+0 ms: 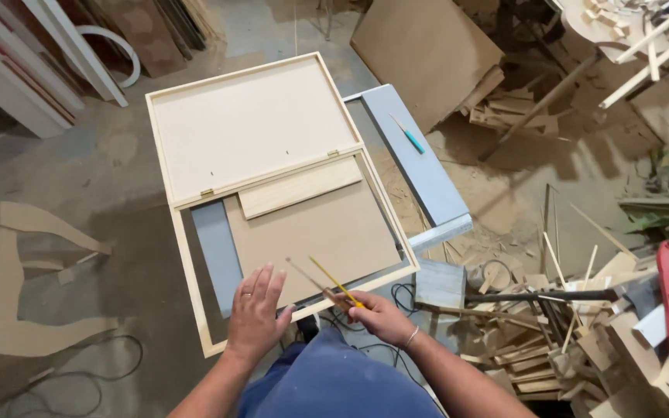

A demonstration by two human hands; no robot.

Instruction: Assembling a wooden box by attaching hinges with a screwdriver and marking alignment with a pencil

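Pencil (pixel 334 282) pinched in right hand (pixel 377 313), long axis running up-left over brown panel (pixel 315 232). Left hand (pixel 255 313) nearer panel: fingers spread, flat on its near edge, inside hinged wooden box (pixel 195 267) on desk (pixel 420 166).

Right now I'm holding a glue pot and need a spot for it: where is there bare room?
The open lid panel is bare. The grey table strip holds only a teal tool. Crowded: the scrap pile, and near both hands.
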